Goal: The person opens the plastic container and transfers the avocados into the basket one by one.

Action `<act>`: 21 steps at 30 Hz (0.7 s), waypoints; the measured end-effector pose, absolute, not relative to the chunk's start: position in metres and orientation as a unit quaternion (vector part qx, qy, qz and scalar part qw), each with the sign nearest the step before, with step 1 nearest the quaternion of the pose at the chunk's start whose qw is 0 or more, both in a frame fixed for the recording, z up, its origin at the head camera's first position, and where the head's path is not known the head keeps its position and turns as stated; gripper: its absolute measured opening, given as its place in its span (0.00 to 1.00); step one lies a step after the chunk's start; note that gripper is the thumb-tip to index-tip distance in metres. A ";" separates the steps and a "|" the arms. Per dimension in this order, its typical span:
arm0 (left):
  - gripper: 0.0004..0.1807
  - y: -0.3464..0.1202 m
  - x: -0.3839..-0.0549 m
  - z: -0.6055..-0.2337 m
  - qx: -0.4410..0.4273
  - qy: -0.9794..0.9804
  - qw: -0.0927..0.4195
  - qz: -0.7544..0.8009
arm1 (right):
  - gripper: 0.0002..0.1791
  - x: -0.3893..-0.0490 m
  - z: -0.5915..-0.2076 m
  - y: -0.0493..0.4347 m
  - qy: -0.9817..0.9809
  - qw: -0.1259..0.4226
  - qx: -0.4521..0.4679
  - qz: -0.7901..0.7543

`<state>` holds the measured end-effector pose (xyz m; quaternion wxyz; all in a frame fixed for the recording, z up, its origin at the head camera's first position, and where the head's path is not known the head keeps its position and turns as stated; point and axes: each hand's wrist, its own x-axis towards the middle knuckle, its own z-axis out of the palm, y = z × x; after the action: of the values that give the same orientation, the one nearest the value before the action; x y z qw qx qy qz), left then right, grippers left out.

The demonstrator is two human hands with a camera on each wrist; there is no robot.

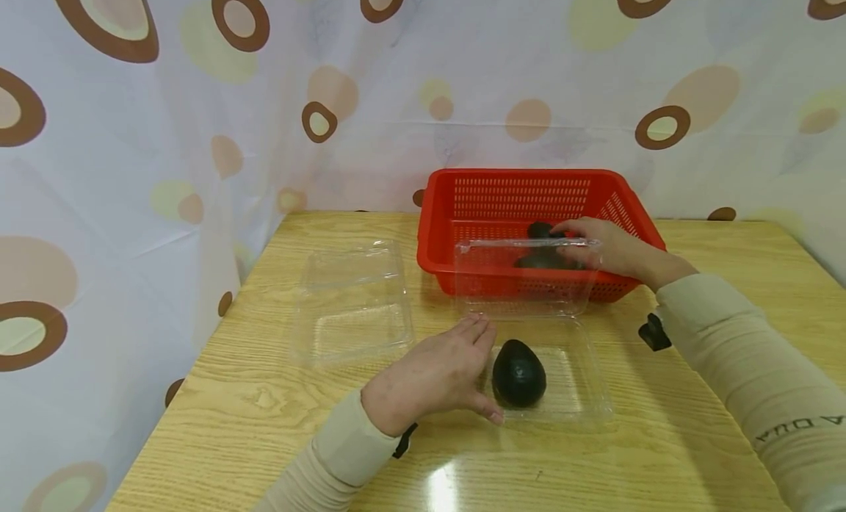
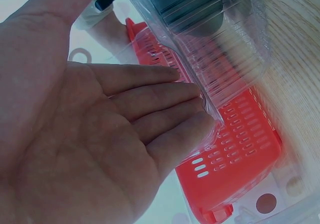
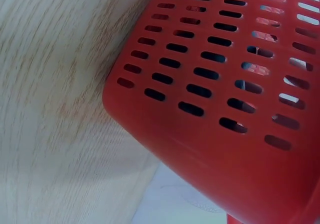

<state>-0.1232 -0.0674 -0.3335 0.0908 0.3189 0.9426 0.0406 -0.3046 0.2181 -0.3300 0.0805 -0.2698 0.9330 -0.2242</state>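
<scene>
A dark green avocado sits in the base of a clear plastic clamshell box, whose lid stands raised in front of the red basket. My left hand is at the box's left side. In the left wrist view its fingers are straight and close together, with the tips at the clear plastic edge. My right hand reaches over the red plastic basket, its fingers at the dark avocados inside. The lid and avocados partly obscure those fingertips, so their grip is unclear.
Another clear clamshell box stands open on the wooden table, left of the first. The basket's slotted wall fills much of the right wrist view. A patterned cloth hangs behind the table.
</scene>
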 end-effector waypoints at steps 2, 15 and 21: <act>0.62 -0.067 -0.123 -0.333 0.319 0.943 0.090 0.040 | 0.23 -0.305 -0.329 0.219 0.935 0.066 -0.266 -0.224; 0.62 -0.066 -0.122 -0.334 0.321 0.941 0.090 0.052 | 0.18 -0.281 -0.307 0.229 0.949 -0.012 -0.233 -0.210; 0.62 -0.067 -0.122 -0.334 0.323 0.941 0.084 0.048 | 0.16 -0.265 -0.306 0.244 0.945 -0.062 -0.247 -0.207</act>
<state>-0.1218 -0.0674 -0.3343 0.0839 0.3229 0.9415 0.0484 -0.2655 0.2445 -0.3061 -0.0621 -0.2470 0.9446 -0.2070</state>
